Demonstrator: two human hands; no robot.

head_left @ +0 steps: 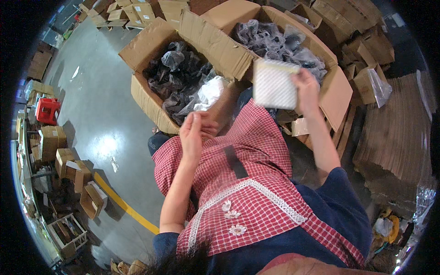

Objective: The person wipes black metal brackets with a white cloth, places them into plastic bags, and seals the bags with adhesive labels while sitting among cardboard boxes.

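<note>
My right hand (306,87), raised at the right, grips the edge of a flat, square white packet (275,87) with a diagonal ribbed texture. It looks like a padded pouch, slightly blurred. The packet is held over the near edge of the right carton (337,98), which is full of clear plastic-wrapped things (275,41). My left hand (196,133) is by the near side of the left carton (149,98), its fingers loosely extended with nothing visible in them. Inside that carton lie dark plastic-wrapped things (176,68) and a crumpled white bag (211,93).
Flattened cardboard (389,133) is stacked at the right. Cartons (362,23) crowd the far right, and more boxes (142,11) stand at the back. A red plastic stool (47,111) and small boxes (91,199) line the left, beside a yellow floor line (123,204).
</note>
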